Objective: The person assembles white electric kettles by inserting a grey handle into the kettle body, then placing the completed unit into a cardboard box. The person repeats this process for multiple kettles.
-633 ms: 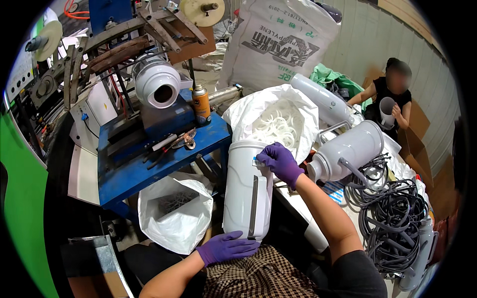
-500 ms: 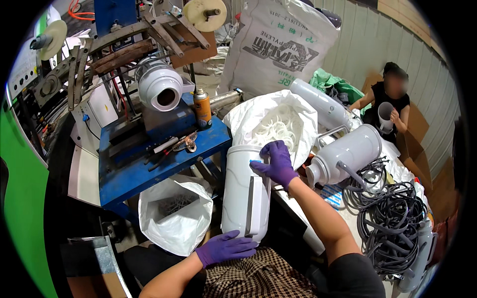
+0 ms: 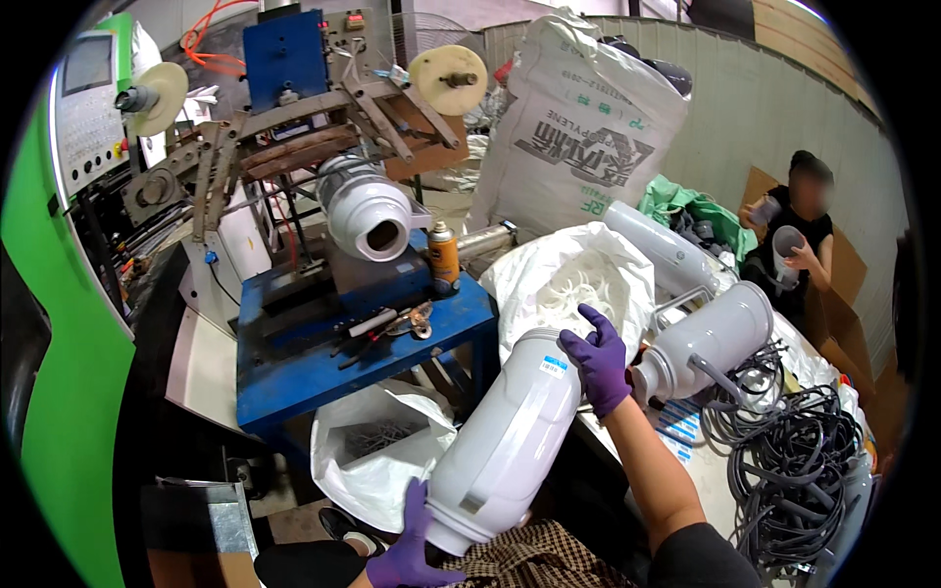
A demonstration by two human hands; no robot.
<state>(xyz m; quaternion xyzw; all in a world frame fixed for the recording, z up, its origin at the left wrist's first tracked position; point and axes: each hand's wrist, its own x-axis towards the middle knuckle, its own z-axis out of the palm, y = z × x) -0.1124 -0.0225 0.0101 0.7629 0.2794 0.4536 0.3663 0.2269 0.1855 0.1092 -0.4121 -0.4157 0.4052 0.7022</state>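
A light-grey plastic thermos flask body (image 3: pixel 510 431) lies tilted across my lap, its ridged far end up to the right and its stepped near end down to the left. A small blue and white label (image 3: pixel 553 367) is stuck near the far end. My right hand (image 3: pixel 600 367), in a purple glove, grips the far end along its right side, some fingers hidden behind. Round the near end curves my left hand (image 3: pixel 417 544), also in purple, thumb and fingers spread against the shell. The flask's handle is out of sight.
White bags of pale rings (image 3: pixel 578 294) and small grey parts (image 3: pixel 377 436) stand beyond and left. A blue bench (image 3: pixel 284 382) carries another flask body (image 3: pixel 368 211), a spray can (image 3: pixel 443 260) and tools. Right lie a handled flask (image 3: pixel 711 338) and black straps (image 3: pixel 794 451). A co-worker (image 3: pixel 799 225) sits far right.
The flask body has turned and tilted, hiding its handle and bringing the label into view. My left hand has slid to its near left edge, my right hand to its right side. The view has shifted.
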